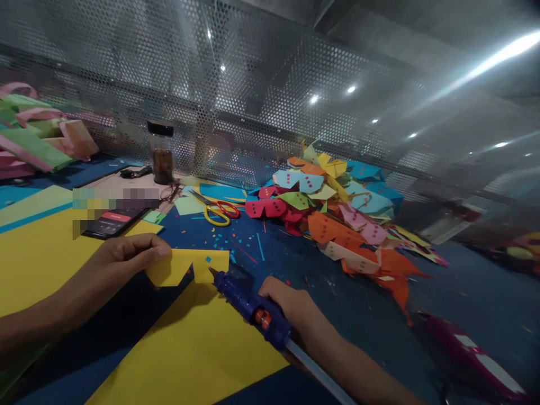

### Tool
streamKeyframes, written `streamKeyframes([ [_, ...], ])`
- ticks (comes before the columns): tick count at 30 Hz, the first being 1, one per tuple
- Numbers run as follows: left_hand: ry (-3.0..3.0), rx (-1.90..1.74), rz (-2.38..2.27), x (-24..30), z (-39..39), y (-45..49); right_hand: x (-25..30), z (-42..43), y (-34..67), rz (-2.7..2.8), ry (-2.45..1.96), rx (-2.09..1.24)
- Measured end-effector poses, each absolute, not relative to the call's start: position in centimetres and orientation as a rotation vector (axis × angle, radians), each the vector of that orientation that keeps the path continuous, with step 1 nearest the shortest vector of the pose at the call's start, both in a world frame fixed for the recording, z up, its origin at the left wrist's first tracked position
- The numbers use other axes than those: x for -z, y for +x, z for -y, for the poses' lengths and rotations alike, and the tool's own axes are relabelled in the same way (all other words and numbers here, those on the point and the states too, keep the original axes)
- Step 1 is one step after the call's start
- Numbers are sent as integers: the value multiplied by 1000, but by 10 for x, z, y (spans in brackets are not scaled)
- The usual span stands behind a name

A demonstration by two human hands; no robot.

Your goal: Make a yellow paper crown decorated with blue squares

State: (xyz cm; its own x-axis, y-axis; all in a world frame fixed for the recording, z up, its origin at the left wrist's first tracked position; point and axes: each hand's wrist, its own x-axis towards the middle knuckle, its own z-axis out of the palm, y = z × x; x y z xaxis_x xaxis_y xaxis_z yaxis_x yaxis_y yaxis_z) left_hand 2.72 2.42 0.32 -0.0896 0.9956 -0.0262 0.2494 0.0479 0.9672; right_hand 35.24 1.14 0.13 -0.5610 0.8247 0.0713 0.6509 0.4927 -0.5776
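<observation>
— Where is the cutout?
— Centre left. The left hand point(122, 260) pinches the yellow cutout point(185, 266) at its left edge, and the fingers hide that edge.
— And the right hand?
— The right hand point(291, 306) is closed round a blue glue gun point(248, 304) at lower centre, covering its grip. The nozzle is at the cutout; I cannot tell whether it touches.
— Anything else unclear?
— The phone point(113, 222) at left is partly pixelated. A purple thing point(468, 349) at lower right is blurred.
</observation>
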Motion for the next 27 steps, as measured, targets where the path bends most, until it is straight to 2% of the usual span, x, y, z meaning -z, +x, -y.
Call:
streamKeyframes([
  [27, 1315, -1117, -1440, -3, -25, 28, -13, -7, 350, 2620, -1297, -518],
])
